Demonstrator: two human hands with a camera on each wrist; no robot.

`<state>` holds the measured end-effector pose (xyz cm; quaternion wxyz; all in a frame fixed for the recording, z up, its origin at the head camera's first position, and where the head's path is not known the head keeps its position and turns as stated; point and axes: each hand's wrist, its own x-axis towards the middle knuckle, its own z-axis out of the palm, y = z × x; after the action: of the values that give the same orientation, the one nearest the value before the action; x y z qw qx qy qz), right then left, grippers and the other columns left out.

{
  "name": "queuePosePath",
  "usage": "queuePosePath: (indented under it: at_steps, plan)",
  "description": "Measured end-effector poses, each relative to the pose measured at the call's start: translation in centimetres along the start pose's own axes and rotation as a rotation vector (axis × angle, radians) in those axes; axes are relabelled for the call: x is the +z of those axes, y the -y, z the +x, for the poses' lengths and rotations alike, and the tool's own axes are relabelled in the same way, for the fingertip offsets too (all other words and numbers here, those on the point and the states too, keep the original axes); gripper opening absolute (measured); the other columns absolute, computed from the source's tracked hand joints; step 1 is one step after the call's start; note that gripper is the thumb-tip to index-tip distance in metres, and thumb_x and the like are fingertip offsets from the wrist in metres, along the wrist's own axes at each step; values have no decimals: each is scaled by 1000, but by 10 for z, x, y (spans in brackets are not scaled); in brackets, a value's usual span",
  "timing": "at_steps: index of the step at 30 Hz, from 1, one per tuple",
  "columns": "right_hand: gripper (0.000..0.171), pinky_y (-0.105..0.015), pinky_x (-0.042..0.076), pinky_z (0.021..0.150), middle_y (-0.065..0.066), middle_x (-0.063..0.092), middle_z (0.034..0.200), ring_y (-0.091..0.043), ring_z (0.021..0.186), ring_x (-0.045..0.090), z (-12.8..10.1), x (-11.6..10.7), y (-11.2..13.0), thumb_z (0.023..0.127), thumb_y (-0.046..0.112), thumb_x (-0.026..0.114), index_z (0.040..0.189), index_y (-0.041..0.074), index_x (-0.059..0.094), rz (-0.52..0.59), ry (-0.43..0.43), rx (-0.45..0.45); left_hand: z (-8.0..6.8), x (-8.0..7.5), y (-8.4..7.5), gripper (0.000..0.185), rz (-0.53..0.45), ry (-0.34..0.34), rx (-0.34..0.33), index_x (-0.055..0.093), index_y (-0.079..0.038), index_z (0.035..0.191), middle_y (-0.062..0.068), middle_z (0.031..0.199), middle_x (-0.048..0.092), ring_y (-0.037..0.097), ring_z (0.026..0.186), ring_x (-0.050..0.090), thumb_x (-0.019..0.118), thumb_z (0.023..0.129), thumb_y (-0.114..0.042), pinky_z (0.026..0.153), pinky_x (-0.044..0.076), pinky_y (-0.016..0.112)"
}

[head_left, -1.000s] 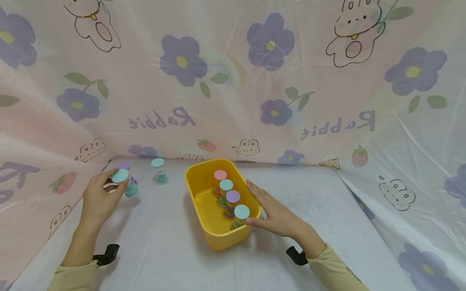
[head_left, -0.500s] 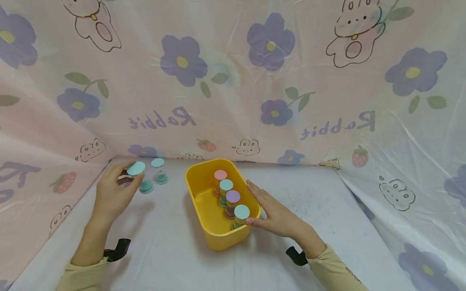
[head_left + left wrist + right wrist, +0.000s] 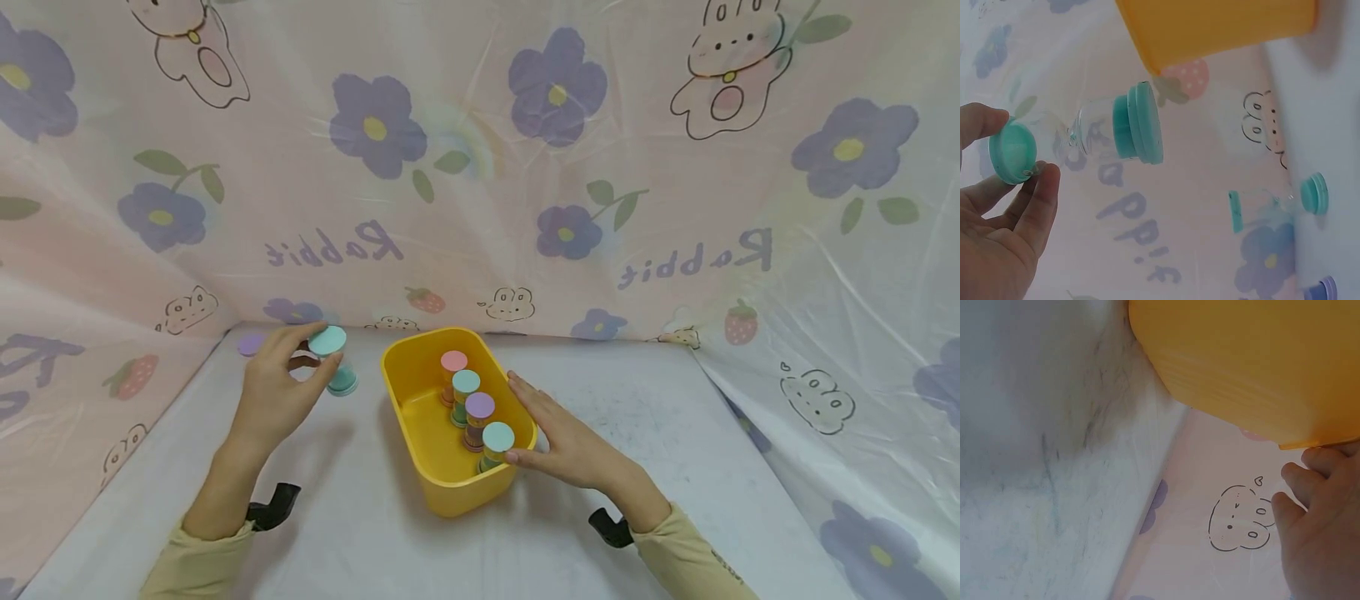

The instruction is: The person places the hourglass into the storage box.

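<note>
4 timers stand in the yellow bin [image 3: 420,417] beside the flat, relaxed right hand [image 3: 570,446]; the left hand [image 3: 273,396] pinches 1 teal timer [image 3: 333,360], long axis upright.

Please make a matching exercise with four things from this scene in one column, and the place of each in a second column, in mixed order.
Things:
1. teal-capped hourglass
2. purple-capped hourglass
3. pink-capped hourglass
4. right hand

Places:
A. standing inside the yellow tub
B. resting against the tub's outer right wall
C. pinched in the left hand
D. on the table near the far left corner

Pairs: 1-C, 2-D, 3-A, 4-B
</note>
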<state>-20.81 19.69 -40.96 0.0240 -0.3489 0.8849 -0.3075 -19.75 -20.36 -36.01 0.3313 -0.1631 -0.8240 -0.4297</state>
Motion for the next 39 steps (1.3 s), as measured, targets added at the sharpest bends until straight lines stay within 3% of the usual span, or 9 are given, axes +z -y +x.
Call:
queuePosePath:
  at_steps: [13,20,28,39]
  plan:
    - [98,-55,15,127,3,11,174,-28,159,17,0,0,-1,96,48,72,168,17,14,-6,0,-6,20,20,-24,45,-41,40,61,65,6,130,18,119,63,22,103,59,79,88,6,85,51,7]
    - [98,-56,16,126,2,11,174,-29,159,17,0,1,-1,96,49,72,168,17,14,-3,3,-1,28,33,-29,46,-49,108,112,64,6,130,17,126,61,25,106,62,81,87,3,87,55,16]
    - [98,-56,16,127,2,11,174,-29,159,16,0,0,0,96,49,72,168,17,14,0,7,-4,36,46,-26,45,-39,284,114,65,2,130,13,124,62,23,103,61,82,89,-3,87,61,39]
    - [97,-56,16,127,1,12,174,-28,159,17,0,-1,1,96,49,72,168,17,15,-5,2,-6,43,67,-16,44,86,524,84,65,-4,130,10,125,62,23,102,63,81,91,-15,90,59,39]
